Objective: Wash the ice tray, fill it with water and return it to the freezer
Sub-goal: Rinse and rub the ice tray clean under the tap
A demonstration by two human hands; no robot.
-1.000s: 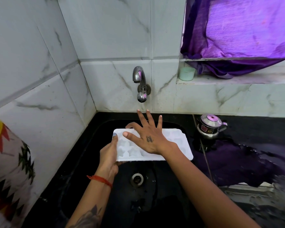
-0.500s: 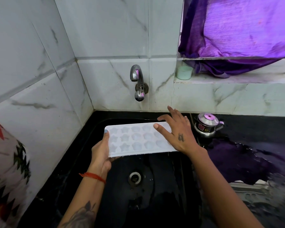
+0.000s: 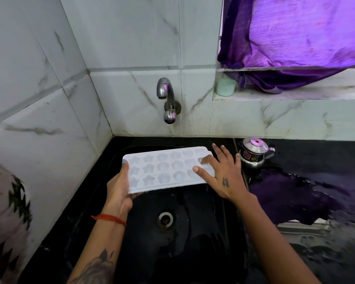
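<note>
A white ice tray (image 3: 162, 169) with star and round moulds is held level over the black sink (image 3: 193, 232), below the wall tap (image 3: 167, 99). My left hand (image 3: 119, 187) grips its left end, thumb on top and fingers underneath. My right hand (image 3: 221, 175) lies flat with spread fingers on the tray's right end. No water runs from the tap.
A small steel kettle (image 3: 254, 151) stands on the wet black counter (image 3: 316, 191) just right of the sink. A pale green cup (image 3: 225, 88) sits on the window ledge under a purple curtain (image 3: 295, 37). The drain (image 3: 165, 220) lies below the tray. Tiled walls close the left and back.
My right hand slid from the middle of the tray to its right end. The left hand kept its hold on the left end.
</note>
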